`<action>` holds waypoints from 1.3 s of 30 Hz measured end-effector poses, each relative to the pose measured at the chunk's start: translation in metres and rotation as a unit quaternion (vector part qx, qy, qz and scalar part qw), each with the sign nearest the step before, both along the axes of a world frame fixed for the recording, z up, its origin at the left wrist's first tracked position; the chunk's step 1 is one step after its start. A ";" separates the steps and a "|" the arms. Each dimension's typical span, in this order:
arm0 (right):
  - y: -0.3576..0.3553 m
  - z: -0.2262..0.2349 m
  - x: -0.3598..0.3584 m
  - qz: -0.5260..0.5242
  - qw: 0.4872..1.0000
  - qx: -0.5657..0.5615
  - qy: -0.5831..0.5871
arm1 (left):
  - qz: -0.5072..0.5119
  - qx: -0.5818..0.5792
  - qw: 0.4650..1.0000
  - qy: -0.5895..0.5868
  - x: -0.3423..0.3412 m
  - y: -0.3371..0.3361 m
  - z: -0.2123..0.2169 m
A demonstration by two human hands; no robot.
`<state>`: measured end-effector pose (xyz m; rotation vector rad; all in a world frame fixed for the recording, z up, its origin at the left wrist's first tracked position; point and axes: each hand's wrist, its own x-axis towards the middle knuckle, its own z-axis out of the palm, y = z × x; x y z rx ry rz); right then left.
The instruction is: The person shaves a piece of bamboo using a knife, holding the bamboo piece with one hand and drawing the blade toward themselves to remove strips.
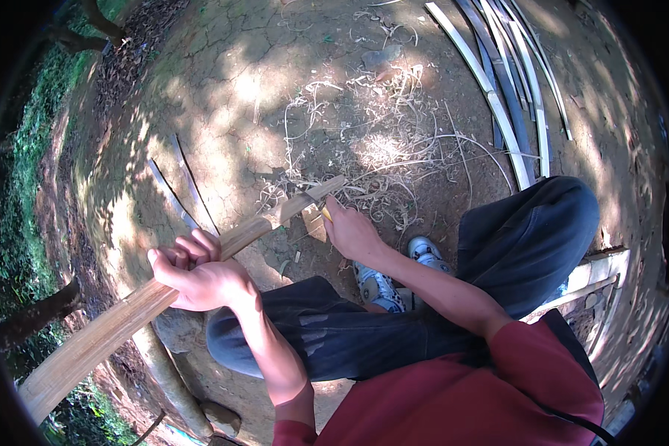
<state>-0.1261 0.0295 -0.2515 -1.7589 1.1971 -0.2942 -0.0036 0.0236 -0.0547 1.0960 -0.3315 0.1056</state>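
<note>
My left hand point(197, 271) is closed around a long tan bamboo slat point(104, 334) that runs from the lower left up toward the centre. My right hand point(351, 230) grips a knife handle, only a yellow bit of it showing, with the blade point(305, 201) set against the slat's upper end. My legs in dark trousers point(528, 238) and a white and blue shoe point(379, 286) lie below the hands. I wear a red top.
Pale curled shavings point(379, 141) litter the cracked dirt ahead. Several long split bamboo strips point(509, 82) lie at the upper right, two thin dark strips point(178, 189) at the left. Green plants point(30, 171) border the left side. A log point(163, 364) lies below my left arm.
</note>
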 end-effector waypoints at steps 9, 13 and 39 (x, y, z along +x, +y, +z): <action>-0.005 -0.012 -0.001 0.004 1.000 0.021 0.010 | 0.056 0.053 0.996 0.046 0.002 0.002 -0.004; -0.003 -0.006 -0.004 -0.002 1.000 0.020 0.015 | 0.056 0.035 0.995 0.071 -0.013 -0.002 0.002; -0.009 -0.031 -0.005 0.015 0.998 0.018 0.066 | -0.031 0.027 0.999 0.029 -0.017 0.005 0.001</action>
